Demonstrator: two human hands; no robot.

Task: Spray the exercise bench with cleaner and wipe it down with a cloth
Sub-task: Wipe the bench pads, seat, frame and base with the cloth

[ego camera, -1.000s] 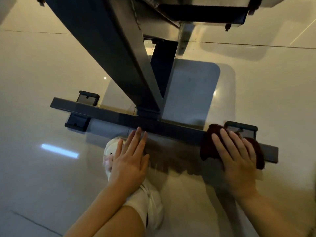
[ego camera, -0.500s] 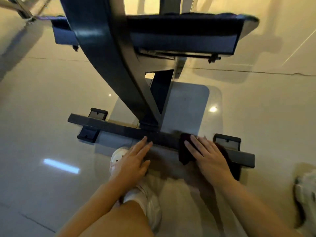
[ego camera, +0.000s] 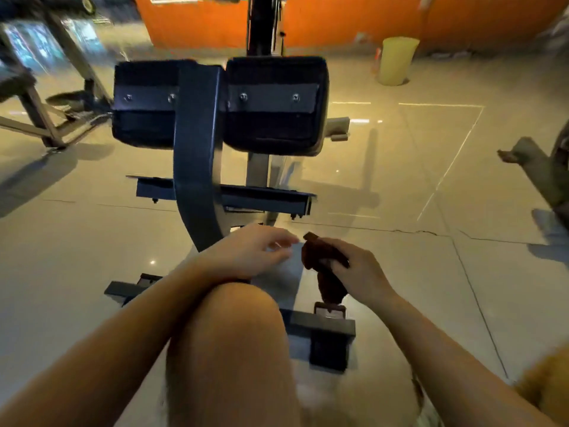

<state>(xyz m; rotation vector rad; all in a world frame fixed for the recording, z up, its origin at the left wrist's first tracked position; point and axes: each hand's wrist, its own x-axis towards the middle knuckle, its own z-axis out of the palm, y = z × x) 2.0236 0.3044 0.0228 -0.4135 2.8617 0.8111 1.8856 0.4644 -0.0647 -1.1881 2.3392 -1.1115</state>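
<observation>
The exercise bench (ego camera: 197, 155) fills the middle of the view, with a dark curved upright, two black pads and a floor crossbar (ego camera: 323, 326) near my knee. My right hand (ego camera: 358, 274) grips a dark red cloth (ego camera: 323, 257) in the air above the crossbar's right end. My left hand (ego camera: 249, 252) hovers just left of the cloth with fingers loosely curled, holding nothing, above my raised knee. No spray bottle is in sight.
A pale yellow bin (ego camera: 397, 60) stands at the back right by an orange wall (ego camera: 338, 16). Another machine frame (ego camera: 46, 118) is at the left, and a grey machine foot (ego camera: 535, 171) at the right. The floor is glossy tile.
Both hands have lifted off the floor crossbar. My right hand went from pressing the cloth flat to gripping it in the air. The view rose, showing the pads and room.
</observation>
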